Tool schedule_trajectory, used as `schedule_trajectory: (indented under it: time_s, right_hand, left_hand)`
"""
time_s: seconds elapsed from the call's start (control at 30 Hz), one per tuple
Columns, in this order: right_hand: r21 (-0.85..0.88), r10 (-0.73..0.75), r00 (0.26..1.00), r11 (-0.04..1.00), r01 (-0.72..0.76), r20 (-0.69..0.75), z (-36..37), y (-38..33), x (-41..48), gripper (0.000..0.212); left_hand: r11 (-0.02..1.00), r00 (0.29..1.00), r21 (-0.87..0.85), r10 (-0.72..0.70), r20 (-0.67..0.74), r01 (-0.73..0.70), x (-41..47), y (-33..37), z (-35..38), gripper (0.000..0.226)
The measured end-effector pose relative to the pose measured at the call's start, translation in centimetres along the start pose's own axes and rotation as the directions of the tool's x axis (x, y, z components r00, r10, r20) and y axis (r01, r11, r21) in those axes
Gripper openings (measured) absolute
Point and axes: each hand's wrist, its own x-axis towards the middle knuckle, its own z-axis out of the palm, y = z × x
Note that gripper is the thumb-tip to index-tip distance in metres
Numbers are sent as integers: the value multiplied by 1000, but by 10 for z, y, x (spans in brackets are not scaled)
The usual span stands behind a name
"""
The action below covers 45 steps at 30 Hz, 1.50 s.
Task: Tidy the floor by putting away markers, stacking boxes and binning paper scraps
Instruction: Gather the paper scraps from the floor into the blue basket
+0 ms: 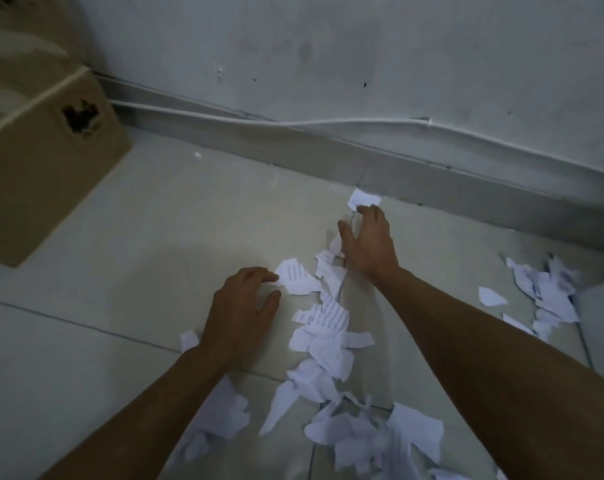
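Torn white paper scraps [323, 327] lie strewn over the tiled floor [127, 258], from the middle down to the bottom edge. My left hand [240, 308] rests palm down, fingers spread, its fingertips touching a printed scrap [299, 280]. My right hand [368, 242] reaches further out, open, with its fingertips at a small scrap [363, 198] near the skirting. Neither hand holds anything. A brown cardboard box [41, 168] stands at the left. No markers are in view.
A grey wall with a skirting board [432, 178] runs across the back, with a white cable [293, 123] along it. Another cluster of scraps [546, 296] lies at the right, beside a pale object [602, 327] at the frame edge.
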Motion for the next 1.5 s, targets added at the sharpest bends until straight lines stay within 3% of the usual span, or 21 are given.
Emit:
schedule_trajectory:
  time_s: [0.1,0.17,0.27,0.33,0.4,0.47,0.57,0.6,0.67,0.73,0.8,0.83,0.9,1.03,1.27,1.33,1.4,1.5]
  right_hand:
    - [10,-1,1000,1000,1,10,7,7,34,62]
    - [-50,23,995,999,-18,100,12,14,50,64]
    - [-132,-60,984,988,83,168,23,18,37,61]
    - [-59,-206,959,974,220,194,32,16,1,56]
    - [66,-376,887,926,373,267,37,16,-42,53]
    - [254,-457,858,881,400,233,33,23,-72,47]
    - [401,-231,971,886,234,-58,14,34,-81,41]
    - [389,-136,987,907,160,-89,10,37,-80,40]
    - [220,-59,998,974,53,20,8,41,-88,44]
    - [88,-184,951,982,167,250,18,37,-105,53]
    - [174,-312,846,950,261,432,27,28,-126,59]
    - [254,-328,830,939,232,452,29,23,-134,59]
    - [370,-280,890,918,139,360,25,18,-143,54]
    - [308,-162,967,946,96,195,-2,28,-148,48]
    - [78,32,979,996,-49,201,-9,63,-197,50]
    - [132,19,970,990,-52,242,1,56,-216,54]
    - [293,-18,955,953,-73,295,6,43,-226,57]
    - [428,-28,965,899,-90,262,5,36,-227,57]
  left_hand:
    - [1000,1000,-20,-12,-27,11,11,4,20,32]
    - [999,998,-17,-32,-55,31,14,5,29,36]
    - [998,992,-40,-56,-113,52,14,4,35,40]
    - [996,989,-69,-73,-126,64,13,3,37,41]
    - [993,990,-87,-90,-109,81,12,3,37,45]
    - [990,993,-117,-90,-75,81,11,6,35,54]
    - [998,999,-48,-33,-11,32,7,6,36,64]
    - [1000,999,7,-27,20,27,5,4,38,66]
    - [995,996,103,-9,90,-1,2,5,43,66]
    - [987,990,152,25,136,-46,0,5,39,66]
    - [977,991,200,51,120,-75,-4,0,25,65]
    - [969,994,238,38,99,-61,-10,-5,16,67]
    - [945,999,328,-25,35,13,-32,-19,-3,73]
    - [899,991,418,-113,-72,133,-95,-44,-26,90]
    - [890,992,454,-15,125,-44,-111,-29,13,104]
    - [892,984,441,26,178,-103,-89,-7,33,98]
    - [915,973,373,71,222,-152,-71,18,52,89]
    - [968,978,209,104,182,-142,-53,45,63,80]
